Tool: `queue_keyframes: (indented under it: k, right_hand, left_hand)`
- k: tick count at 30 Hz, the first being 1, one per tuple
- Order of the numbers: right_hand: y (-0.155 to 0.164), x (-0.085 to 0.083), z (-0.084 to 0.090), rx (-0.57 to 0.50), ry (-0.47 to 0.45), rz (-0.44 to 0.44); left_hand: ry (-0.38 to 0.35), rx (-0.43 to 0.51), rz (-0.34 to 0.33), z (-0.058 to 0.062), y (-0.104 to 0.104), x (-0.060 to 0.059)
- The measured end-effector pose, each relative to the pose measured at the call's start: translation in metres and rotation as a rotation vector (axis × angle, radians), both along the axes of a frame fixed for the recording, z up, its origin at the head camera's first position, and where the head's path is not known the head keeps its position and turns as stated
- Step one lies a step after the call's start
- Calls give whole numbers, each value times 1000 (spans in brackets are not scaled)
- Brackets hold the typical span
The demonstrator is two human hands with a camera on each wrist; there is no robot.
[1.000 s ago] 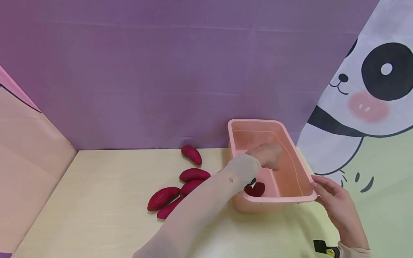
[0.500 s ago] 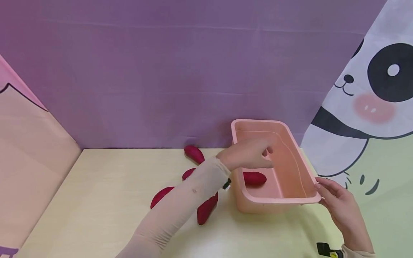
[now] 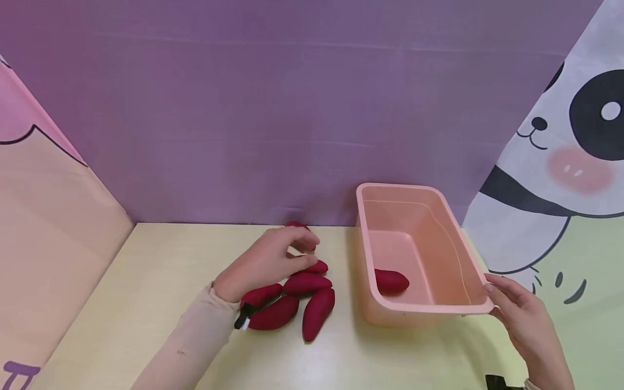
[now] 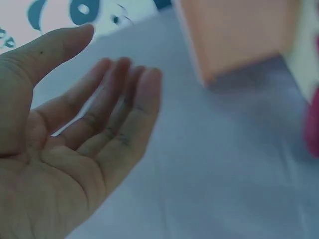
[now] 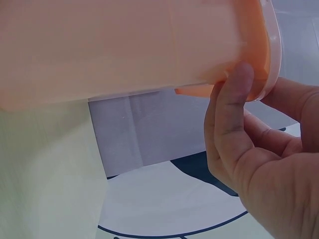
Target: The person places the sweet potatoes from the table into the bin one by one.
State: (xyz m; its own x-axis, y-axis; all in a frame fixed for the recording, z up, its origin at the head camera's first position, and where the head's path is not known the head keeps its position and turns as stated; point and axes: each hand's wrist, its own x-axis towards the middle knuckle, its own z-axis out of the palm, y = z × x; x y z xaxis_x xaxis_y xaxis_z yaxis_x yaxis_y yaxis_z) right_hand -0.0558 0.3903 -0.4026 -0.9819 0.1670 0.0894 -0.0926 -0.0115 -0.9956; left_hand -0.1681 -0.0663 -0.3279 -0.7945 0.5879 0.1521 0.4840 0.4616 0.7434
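beige long sleeves (image 3: 195, 336), black wrist straps (image 3: 242, 320)

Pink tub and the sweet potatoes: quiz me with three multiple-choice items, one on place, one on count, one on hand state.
1. Where is the pink tub?
A. right of the loose sweet potatoes
B. left of them
C. on top of them

2. How many sweet potatoes lie inside the tub?
A. none
B. one
C. three

3. What is the left hand doing?
A. gripping the tub
B. lying flat on the wall
C. hovering empty over the loose sweet potatoes

Answers: A, the tub stands on the table's right side, the right hand at its near corner; B, a single sweet potato rests on its floor; C, the left wrist view shows an empty palm.
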Motion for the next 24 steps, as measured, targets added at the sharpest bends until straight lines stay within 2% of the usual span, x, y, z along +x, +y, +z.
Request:
queue_keyframes:
  k: [6,11,14,18,24]
  right_hand:
    - [0,-1,-2,-15,13,8]
    - [0,1,-2,-17,13,10]
    - [-1,1,-2,-20,12,21]
    - [-1,1,-3,-19,17,31]
    - [0,0,-4,-24,30,21]
  left_hand:
    - [-52,76,165,-43,-55,16]
    - [-99,79,325,-80,-85,26]
    - [-122,38,392,-101,-96,31]
    - [-156,0,454,-123,-105,37]
    - [-266,59,528,-147,-109,38]
